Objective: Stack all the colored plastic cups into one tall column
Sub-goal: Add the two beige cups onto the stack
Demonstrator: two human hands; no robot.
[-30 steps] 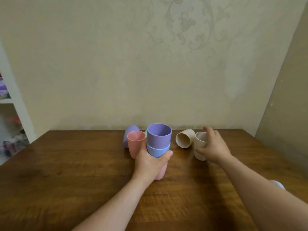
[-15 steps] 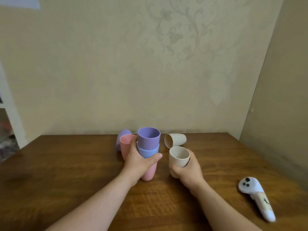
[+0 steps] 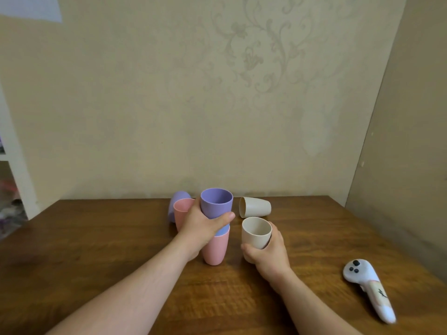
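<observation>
- lilac cup (image 3: 177, 204) on its side, far-left of the stack, partly hidden behind the pink cup (image 3: 183, 213); the pink cup stands just left of the stack, behind the left hand
- left hand (image 3: 203, 226) grip wrapped round the stack (image 3: 216, 228) at mid height: purple on top, blue sliver under it, pink base on the worktop (image 3: 96, 250); keep it clamped so the column doesn't tip when the next cup drops in
- right hand (image 3: 268, 250) grip closed on a beige cup (image 3: 256, 232), mouth up, just right of the stack and lower than its rim
- step in hand, my read: lift the beige cup above the purple rim, centre it, lower straight in; don't jam it
- risk: nudging the stack sideways from the right; the left hand should brace against that
- second beige cup (image 3: 255, 207) on its side, behind-right of the stack, mouth toward it; looks like an easy next pick
- white controller (image 3: 367, 288) far right of the stack, out of the way
</observation>
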